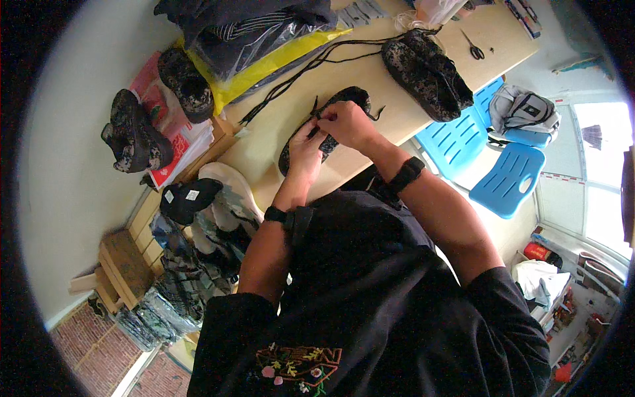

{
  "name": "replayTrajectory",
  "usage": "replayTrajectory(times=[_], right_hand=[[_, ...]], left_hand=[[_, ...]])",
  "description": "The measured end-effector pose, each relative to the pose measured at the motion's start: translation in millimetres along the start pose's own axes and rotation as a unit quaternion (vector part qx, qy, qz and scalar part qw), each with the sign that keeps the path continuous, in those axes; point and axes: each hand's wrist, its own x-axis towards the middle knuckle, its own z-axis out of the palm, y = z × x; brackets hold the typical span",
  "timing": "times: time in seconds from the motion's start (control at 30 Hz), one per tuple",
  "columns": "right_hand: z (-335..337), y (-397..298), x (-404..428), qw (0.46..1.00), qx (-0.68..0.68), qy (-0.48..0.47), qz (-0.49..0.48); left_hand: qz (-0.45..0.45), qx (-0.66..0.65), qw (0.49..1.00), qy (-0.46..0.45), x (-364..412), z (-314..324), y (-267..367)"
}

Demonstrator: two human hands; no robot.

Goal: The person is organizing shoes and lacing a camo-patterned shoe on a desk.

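A dark camouflage shoe (329, 145) lies on the light wooden table in front of me, with black lace ends sticking out on both sides. Over its middle, my left hand (306, 149) and my right hand (347, 124) meet, fingertips pinched together at the lacing. The bit of lace between the fingers is mostly hidden. A matching shoe (426, 74) rests farther right on the table. Long black laces (307, 67) stretch across the tabletop behind my hands.
Dark clothing in a clear and yellow plastic bag (268, 74) lies at the back. Another pair, a shoe (186, 84) and a shoe (134, 134), sits at left on papers. Scissors (476, 51) lie back right. Blue chairs (454, 141) stand beside the table's right edge.
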Motion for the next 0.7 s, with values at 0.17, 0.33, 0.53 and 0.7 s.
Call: replayTrajectory(times=[0.17, 0.33, 0.53, 0.7], right_hand=[[-10, -17, -2, 0.991, 0.122, -0.035, 0.035], [-18, -33, -3, 0.975, 0.212, -0.013, 0.065], [-50, -72, -2, 0.947, 0.319, -0.022, 0.012], [-59, -95, -3, 0.926, 0.373, -0.004, -0.053]], left_hand=[[-0.025, 0.059, 0.997, 0.032, 3, -7, -1], [-0.040, 0.056, 0.996, 0.065, 0, 8, 6], [-0.042, 0.105, 0.992, 0.057, 0, 4, 6], [-0.048, 0.073, 0.995, 0.036, 5, -4, 1]])
